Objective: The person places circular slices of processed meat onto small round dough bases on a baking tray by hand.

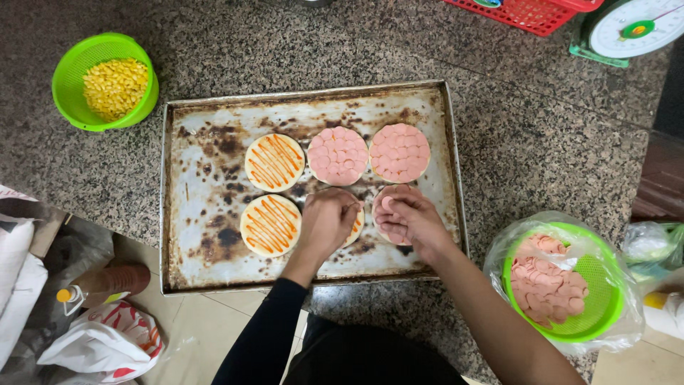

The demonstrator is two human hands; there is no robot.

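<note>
Our right hand [407, 217] pinches a pink sausage slice [387, 202] between fingertips and lays it on the lower right dough round [388, 235], most of which is hidden under the hand. Our left hand [326, 222] is curled loosely over the lower middle dough round [354, 228]; we cannot tell whether it holds anything. Both rounds lie on the scorched baking tray [206, 207], in the front row of six.

We judge the topping step to be midway: the two upper rounds covered in sausage [338, 155] and [400, 152] look finished, while the two sauce-striped rounds [274, 162] and [270, 225] at the left have orange zigzags only. By our reading, the next move calls for more slices, overlapped neatly out to the edge of the round without smearing the sauce.

The supply sits to our right: a green colander of sausage slices [563, 285], lined with a clear plastic bag, on the speckled granite counter [541, 135]. A second green colander of corn kernels [107, 82] stands at the far left, well apart from the tray. Beyond the tray's far right corner are a red plastic basket [527, 11] and a green-framed kitchen scale [627, 28] with a round white dial. Below the counter at the left are a white bag with red print [107, 346] and a bottle with a yellow cap [71, 294].
</note>
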